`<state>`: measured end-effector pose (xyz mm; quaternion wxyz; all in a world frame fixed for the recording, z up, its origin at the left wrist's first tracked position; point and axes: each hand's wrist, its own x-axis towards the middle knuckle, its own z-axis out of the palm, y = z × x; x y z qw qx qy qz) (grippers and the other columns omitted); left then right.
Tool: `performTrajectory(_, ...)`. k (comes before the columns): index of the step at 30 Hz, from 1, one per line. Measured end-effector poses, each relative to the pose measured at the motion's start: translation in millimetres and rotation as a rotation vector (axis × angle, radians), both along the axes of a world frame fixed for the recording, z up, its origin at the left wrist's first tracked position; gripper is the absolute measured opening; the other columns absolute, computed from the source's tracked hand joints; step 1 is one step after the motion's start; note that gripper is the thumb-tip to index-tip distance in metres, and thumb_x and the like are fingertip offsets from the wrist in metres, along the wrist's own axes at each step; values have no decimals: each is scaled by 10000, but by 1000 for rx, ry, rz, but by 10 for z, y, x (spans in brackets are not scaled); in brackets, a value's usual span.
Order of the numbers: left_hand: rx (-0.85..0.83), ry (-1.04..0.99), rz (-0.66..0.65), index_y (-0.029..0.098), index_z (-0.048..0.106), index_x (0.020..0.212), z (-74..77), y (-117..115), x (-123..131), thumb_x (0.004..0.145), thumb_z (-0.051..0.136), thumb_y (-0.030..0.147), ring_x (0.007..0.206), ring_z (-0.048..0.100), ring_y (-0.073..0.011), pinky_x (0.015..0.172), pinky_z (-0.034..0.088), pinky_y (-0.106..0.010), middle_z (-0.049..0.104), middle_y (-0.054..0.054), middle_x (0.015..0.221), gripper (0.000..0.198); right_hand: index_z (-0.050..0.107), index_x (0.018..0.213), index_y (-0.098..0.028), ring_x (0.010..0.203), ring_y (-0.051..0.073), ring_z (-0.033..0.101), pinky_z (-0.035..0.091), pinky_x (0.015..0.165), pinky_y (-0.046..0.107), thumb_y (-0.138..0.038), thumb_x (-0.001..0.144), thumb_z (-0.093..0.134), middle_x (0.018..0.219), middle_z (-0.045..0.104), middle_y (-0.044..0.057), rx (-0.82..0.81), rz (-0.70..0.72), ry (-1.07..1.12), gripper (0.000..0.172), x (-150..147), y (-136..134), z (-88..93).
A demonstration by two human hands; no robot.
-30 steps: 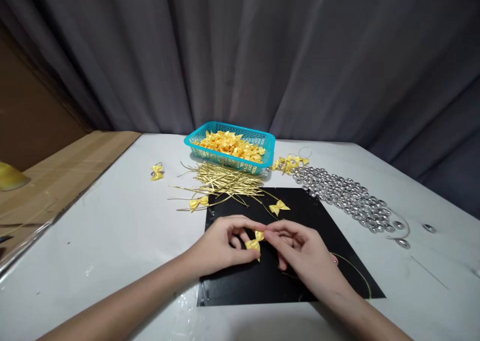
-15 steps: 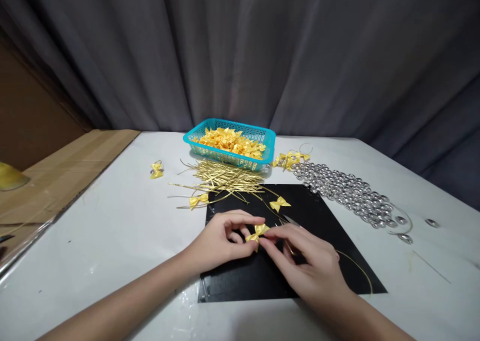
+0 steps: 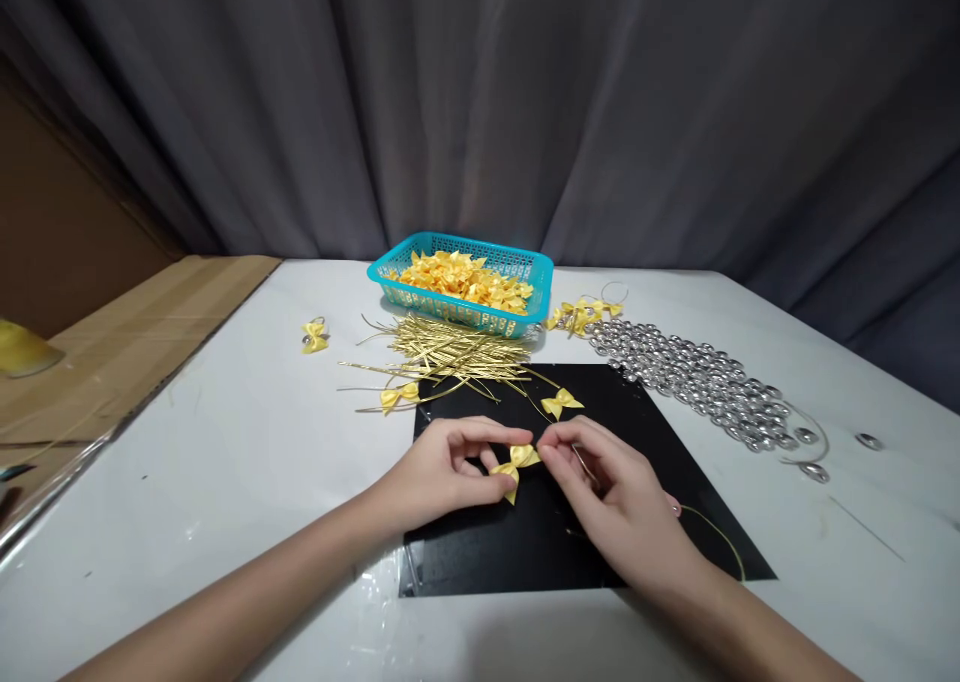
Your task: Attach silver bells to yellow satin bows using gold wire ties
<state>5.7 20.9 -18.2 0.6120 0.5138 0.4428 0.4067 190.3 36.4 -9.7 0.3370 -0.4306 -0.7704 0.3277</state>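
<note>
My left hand (image 3: 457, 467) pinches a yellow ribbon bow (image 3: 517, 462) between thumb and forefinger, just above the black mat (image 3: 525, 562). Close to the bow's right tip, the thumb and fingers of my right hand (image 3: 611, 487) are pressed together; what lies between their tips is too small to make out. A thin metallic piece (image 3: 585, 465) shows inside that hand, mostly hidden. Gold cord (image 3: 720, 532) curves out from behind the right hand over the mat. Another yellow bow (image 3: 561, 403) rests near the mat's top edge.
A teal basket (image 3: 459, 312) full of yellow bows stands at the back. In front lies a heap of gold cords (image 3: 461, 349). Silver oval beads (image 3: 690, 382) spread to the right, beside finished-looking bows (image 3: 583, 315). One bow (image 3: 314, 336) sits at left.
My right fingertips have drawn slightly right, away from the middle of the bow. The pointed metal blade seen beyond my right hand is now hidden. My left hand keeps its pinch.
</note>
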Motion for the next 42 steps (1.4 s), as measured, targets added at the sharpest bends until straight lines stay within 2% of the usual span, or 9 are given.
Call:
performTrajectory(6,-132,-166,-5,225,709,1056,14,-2,-44,694,684,145,595,520,-71,601,403,-188,589,25,624,372,611,913,-128,405,79,405,356,410,192,-504,794,551,474,406,-68,-531,-68,105,398,-9,14,71)
performTrajectory(10,-84,-141,-18,242,715,1040,-2,2,-31,669,716,124,639,521,-75,589,402,-194,621,2,784,389,619,820,-136,350,37,398,289,352,163,-514,701,652,547,498,-49,-704,-12,122,397,-76,-20,109)
performTrajectory(13,-30,-88,-22,245,719,1030,-10,-2,-16,660,731,134,648,508,-68,551,400,-188,607,-24,954,387,597,743,-145,327,30,383,252,320,155,-509,656,691,534,489,-57,-718,-1,121,386,-102,-28,118)
performTrajectory(24,4,-41,-43,216,722,1020,-3,-31,3,671,682,105,601,494,-46,483,387,-154,598,-37,956,369,561,725,-150,347,45,380,274,347,143,-473,715,642,425,406,-87,-757,86,-25,333,-4,30,206)
performTrajectory(28,29,-16,-49,222,716,1036,8,-30,-1,678,680,113,611,491,-52,462,367,-148,589,-42,967,376,588,754,-148,352,57,414,306,372,154,-482,754,606,416,402,-88,-735,39,77,335,-22,4,177)
performTrajectory(34,-33,-106,18,246,723,1013,44,-43,10,667,707,138,609,502,-61,503,407,-178,610,-25,940,363,592,724,-142,336,38,320,304,364,161,-451,704,684,414,362,-101,-764,-47,305,323,-59,-42,123)
performTrajectory(38,-84,-169,26,227,720,1023,56,-49,26,671,714,148,577,485,-66,524,401,-188,604,11,741,361,589,695,-138,343,31,259,293,344,158,-439,686,701,409,343,-102,-817,-64,382,321,-54,-46,85)
performTrajectory(40,-119,-173,21,207,709,1039,62,-47,37,670,719,148,578,495,-76,567,416,-203,593,24,658,374,603,723,-139,342,41,301,298,353,167,-429,734,662,418,359,-91,-753,-53,323,297,-44,-45,64)
performTrajectory(42,-120,-149,93,196,696,1039,71,-57,62,670,727,157,637,533,-95,642,434,-225,621,16,687,372,615,731,-141,368,62,370,311,368,183,-390,786,616,452,401,-64,-529,-80,220,255,-26,-46,41)
